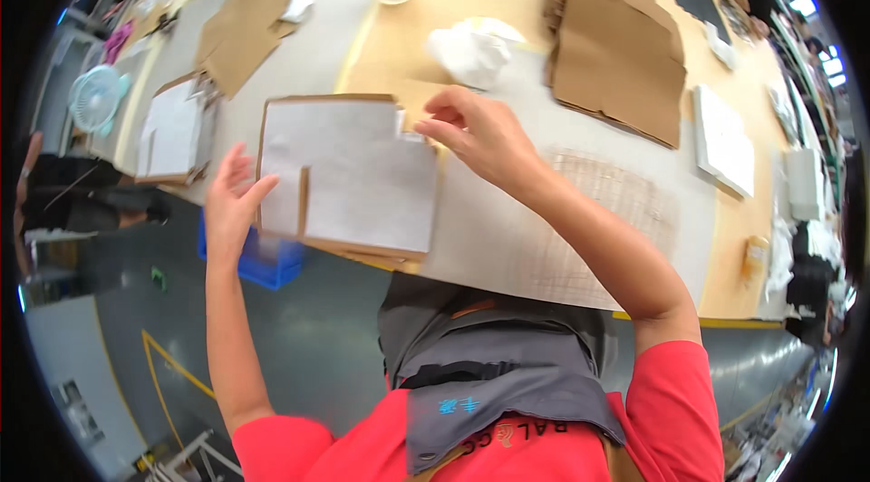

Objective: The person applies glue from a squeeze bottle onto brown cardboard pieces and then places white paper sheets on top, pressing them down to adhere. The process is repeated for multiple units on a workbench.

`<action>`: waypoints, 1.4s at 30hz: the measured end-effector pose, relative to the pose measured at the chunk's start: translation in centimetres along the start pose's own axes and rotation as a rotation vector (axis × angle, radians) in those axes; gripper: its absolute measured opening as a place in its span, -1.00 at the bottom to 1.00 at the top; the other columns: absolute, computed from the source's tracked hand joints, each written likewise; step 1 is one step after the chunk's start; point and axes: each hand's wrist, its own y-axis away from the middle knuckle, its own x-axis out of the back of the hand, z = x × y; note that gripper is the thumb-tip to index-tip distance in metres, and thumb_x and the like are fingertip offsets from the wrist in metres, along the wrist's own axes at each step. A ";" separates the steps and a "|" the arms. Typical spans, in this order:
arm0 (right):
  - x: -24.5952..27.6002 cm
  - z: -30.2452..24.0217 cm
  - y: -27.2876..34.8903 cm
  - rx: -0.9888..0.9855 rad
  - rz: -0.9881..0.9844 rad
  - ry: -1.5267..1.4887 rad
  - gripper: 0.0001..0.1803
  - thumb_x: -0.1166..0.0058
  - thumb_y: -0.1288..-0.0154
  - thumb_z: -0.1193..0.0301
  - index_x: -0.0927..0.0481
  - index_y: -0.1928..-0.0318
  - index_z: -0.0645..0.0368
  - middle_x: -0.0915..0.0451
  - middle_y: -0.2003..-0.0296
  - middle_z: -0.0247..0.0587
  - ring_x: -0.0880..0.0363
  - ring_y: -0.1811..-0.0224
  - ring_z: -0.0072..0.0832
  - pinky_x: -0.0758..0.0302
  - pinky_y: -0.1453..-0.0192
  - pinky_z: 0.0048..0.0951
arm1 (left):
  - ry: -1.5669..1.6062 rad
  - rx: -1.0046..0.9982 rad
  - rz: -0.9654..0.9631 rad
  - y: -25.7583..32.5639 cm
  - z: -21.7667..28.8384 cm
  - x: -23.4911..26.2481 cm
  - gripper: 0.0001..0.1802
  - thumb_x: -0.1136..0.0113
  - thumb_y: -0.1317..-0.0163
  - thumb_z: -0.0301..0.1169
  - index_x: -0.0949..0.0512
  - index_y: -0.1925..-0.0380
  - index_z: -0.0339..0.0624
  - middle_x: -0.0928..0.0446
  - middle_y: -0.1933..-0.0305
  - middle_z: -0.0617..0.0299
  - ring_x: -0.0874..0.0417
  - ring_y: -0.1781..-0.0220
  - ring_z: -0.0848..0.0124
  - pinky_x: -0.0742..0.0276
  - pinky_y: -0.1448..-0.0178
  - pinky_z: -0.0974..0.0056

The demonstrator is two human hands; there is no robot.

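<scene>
In front of me on the table lies a stack of white-faced cardboard pieces (362, 169) with brown edges. A brown slot or strip runs up from its near edge, and its far right corner is notched. My left hand (231, 197) is at the left edge of the stack, fingers spread and thumb toward the cardboard; whether it touches is unclear. Over the notched corner hovers my right hand (480, 133), fingers curled, with a gap between thumb and forefinger and nothing visible in it. A crumpled white bundle (473, 52) sits just beyond the right hand.
Brown cardboard sheets (616, 65) are stacked at the far right, others (249, 29) at the far left. A white slab (723, 139) and an orange bottle (754, 255) are on the right. A blue bin (272, 265) stands below the table's left edge. Other people are nearby.
</scene>
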 end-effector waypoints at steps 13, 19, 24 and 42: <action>14.6 9.9 3.1 0.203 0.139 1.028 -0.92 -0.17 -0.20 0.56 -0.51 0.35 0.21 -0.53 0.36 -0.21 -0.57 0.21 -0.27 -0.57 0.16 -0.26 | 0.159 -0.419 -0.244 0.8 13.3 -11.5 -0.76 -0.19 -0.39 -0.45 -0.65 0.01 -0.30 -0.72 0.20 0.15 -0.70 0.20 0.44 -0.58 0.01 0.37; 14.9 11.1 2.4 0.274 0.145 1.056 -0.88 -0.10 -0.12 0.60 -0.42 0.46 0.22 -0.49 0.42 -0.20 -0.55 0.30 -0.27 -0.58 0.21 -0.27 | 0.138 -0.470 -0.386 0.4 17.7 -15.5 -0.78 -0.22 -0.37 -0.45 -0.68 0.08 -0.34 -0.72 0.20 0.16 -0.72 0.20 0.44 -0.59 0.07 0.38; 16.1 10.8 2.1 0.160 0.201 0.776 -0.91 -0.14 -0.18 0.53 -0.50 0.44 0.21 -0.54 0.43 -0.22 -0.57 0.34 -0.30 -0.59 0.20 -0.32 | 0.299 -0.313 -0.576 -1.9 21.0 -19.9 -0.70 -0.18 -0.42 -0.35 -0.63 -0.02 -0.34 -0.70 0.15 0.16 -0.72 0.09 0.40 -0.61 -0.03 0.35; 27.6 13.8 13.6 0.045 0.779 -0.267 -0.22 -0.29 -0.30 0.28 -0.23 -0.45 0.14 -0.42 -0.24 -0.15 -0.46 -0.22 -0.41 -0.47 -0.28 -0.39 | 0.583 -1.088 -0.474 4.7 33.3 -26.8 -0.61 -0.15 -0.26 -0.55 -0.54 -0.11 -0.14 -0.65 0.11 -0.07 -0.69 0.16 -0.02 -0.62 0.14 0.13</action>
